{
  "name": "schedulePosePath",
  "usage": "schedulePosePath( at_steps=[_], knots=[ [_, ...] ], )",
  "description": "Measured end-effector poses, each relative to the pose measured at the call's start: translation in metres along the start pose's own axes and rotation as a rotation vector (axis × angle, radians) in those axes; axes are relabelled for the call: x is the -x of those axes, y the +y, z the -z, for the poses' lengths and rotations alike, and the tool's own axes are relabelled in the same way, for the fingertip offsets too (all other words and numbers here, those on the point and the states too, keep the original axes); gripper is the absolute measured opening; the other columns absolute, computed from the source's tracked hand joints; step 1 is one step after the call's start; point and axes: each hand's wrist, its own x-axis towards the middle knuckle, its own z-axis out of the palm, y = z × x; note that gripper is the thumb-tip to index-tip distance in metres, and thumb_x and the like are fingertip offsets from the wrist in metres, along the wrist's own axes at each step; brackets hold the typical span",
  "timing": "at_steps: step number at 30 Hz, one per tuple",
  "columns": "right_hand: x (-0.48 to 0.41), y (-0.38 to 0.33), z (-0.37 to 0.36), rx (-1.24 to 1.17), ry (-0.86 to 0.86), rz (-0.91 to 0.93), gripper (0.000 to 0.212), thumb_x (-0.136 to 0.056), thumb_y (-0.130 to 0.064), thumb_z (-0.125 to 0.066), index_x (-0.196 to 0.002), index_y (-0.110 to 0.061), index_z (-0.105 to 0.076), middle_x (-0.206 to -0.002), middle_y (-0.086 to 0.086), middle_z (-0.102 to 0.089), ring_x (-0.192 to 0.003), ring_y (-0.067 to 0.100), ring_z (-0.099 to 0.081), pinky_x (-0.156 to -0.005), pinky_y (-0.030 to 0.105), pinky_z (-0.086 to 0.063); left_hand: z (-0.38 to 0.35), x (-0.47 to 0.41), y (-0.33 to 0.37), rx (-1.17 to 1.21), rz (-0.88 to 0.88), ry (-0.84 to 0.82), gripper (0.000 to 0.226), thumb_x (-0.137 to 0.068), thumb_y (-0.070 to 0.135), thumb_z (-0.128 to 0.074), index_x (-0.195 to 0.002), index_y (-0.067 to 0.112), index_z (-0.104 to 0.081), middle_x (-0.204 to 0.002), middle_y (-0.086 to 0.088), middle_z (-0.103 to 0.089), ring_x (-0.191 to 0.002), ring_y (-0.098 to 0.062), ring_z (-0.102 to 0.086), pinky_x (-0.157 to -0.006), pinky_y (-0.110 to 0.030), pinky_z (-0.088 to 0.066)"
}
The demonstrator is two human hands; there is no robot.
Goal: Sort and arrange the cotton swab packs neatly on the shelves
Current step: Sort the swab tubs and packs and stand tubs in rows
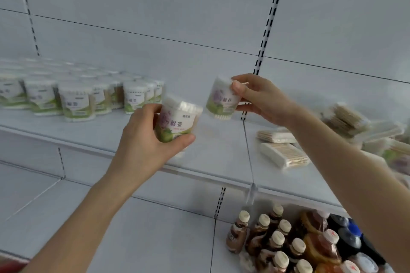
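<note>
Two swab packs are in the air just above the shelf [217, 146], one in each hand. The left pack [177, 121] stands nearly upright, label toward me and the white swab tips showing at its top. The left hand [142, 142] wraps it from the near side, thumb across the bottom of the label and fingers curled round the far side. The right pack [220, 99] sits a little higher and further back, just beside the first but apart from it. It leans slightly, its top tipped to the right. The right hand [264, 99] pinches it from the right, thumb at the top edge and fingers beneath, so both hands are closed firmly on their loads. The tidy row [75, 101] of matching packs stands upright on the shelf to the left of both hands, its right end near the left pack. The bare stretch of shelf lies right under the hands. So the left hand is the nearer one to that end, and I'd judge its pack goes down first, standing on its base next to the last pack in line. The right pack would need straightening before it follows. Further right, flat packs [284, 154] lie loose on their sides in a heap, not yet sorted. Below the shelf, capped bottles [279, 241] crowd the lower level.
</note>
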Motion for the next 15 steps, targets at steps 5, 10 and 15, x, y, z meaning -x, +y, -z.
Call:
schedulePosePath(
  at_steps=[5,10,15],
  knots=[
    [-0.031,-0.005,-0.074,-0.028,-0.062,-0.027,0.015,-0.091,-0.026,-0.051,-0.101,-0.016,-0.055,-0.09,0.0,-0.065,-0.082,0.012,-0.066,-0.085,0.034,-0.055,0.065,-0.003,-0.041,-0.014,0.012,0.018,0.068,-0.047,0.063,-0.068,-0.105,0.032,-0.048,-0.104,0.008,-0.057,-0.095,0.0,-0.054,-0.073,-0.015,-0.045],
    [-0.044,-0.006,-0.129,-0.021,-0.07,-0.057,0.02,-0.093,-0.026,-0.048,-0.107,-0.013,-0.054,-0.095,0.004,-0.064,-0.087,0.015,-0.066,-0.084,0.033,-0.056,0.112,-0.007,-0.079,-0.013,0.03,-0.001,0.062,-0.051,0.054,-0.076,-0.102,0.034,-0.048,-0.105,0.008,-0.056,-0.095,0.001,-0.054,-0.074,-0.014,-0.044],
    [-0.045,-0.002,-0.162,0.066,-0.055,-0.129,0.026,-0.092,-0.027,-0.051,-0.116,-0.016,-0.051,-0.104,0.007,-0.064,-0.097,0.017,-0.064,-0.088,0.032,-0.054,0.138,-0.009,-0.107,0.007,0.02,-0.052,0.058,-0.058,0.038,-0.087,-0.101,0.032,-0.049,-0.105,0.006,-0.056,-0.094,0.002,-0.053,-0.07,-0.01,-0.041]
  ],
)
